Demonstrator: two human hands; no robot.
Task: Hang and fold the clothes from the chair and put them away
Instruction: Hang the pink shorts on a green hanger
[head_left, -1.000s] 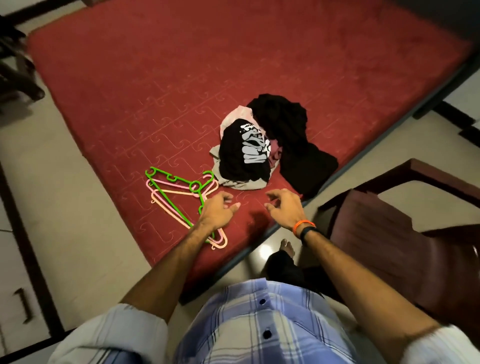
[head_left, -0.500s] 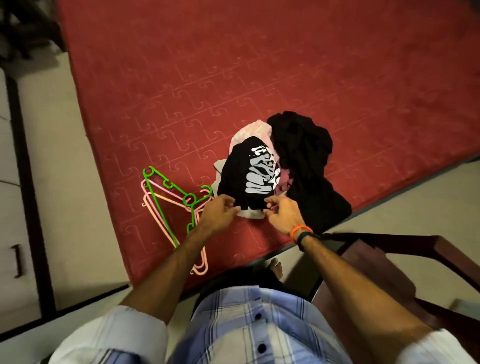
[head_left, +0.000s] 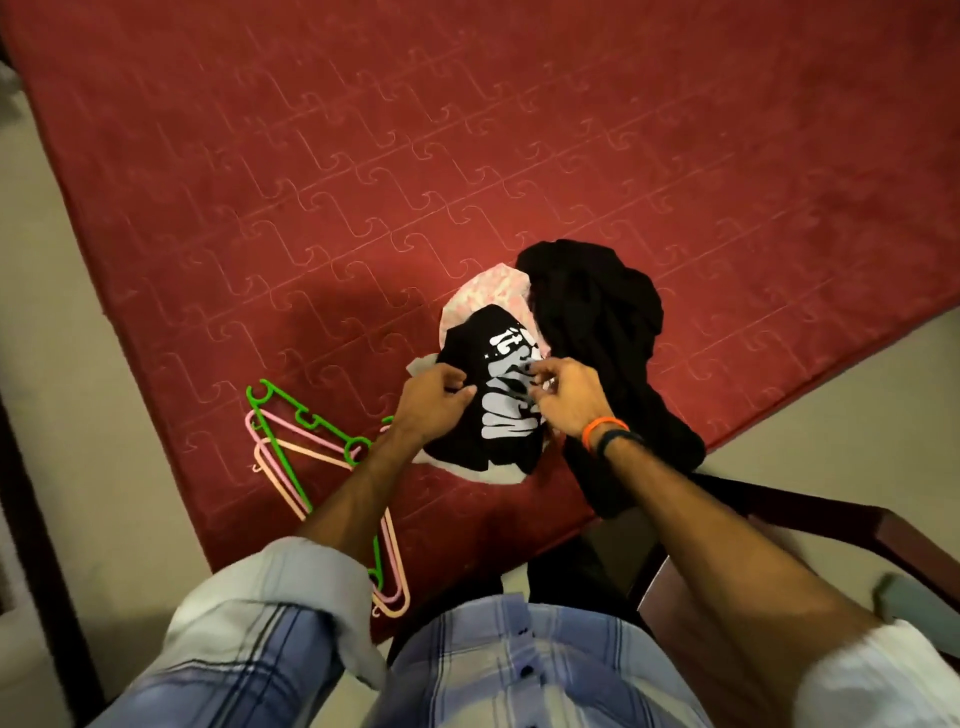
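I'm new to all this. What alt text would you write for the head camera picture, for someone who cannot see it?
Seen from above, a person's left hand and right hand grip a black printed T-shirt on a small clothes pile on a red mattress. Another black garment lies to the right, coloured plastic hangers to the left, and a dark chair stands nearby.

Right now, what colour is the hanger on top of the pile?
Green hanger, seen in the head view.

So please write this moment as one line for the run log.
stage: picking first garment | left hand: grips black printed T-shirt | right hand: pinches same shirt | hangers: untouched on red mattress
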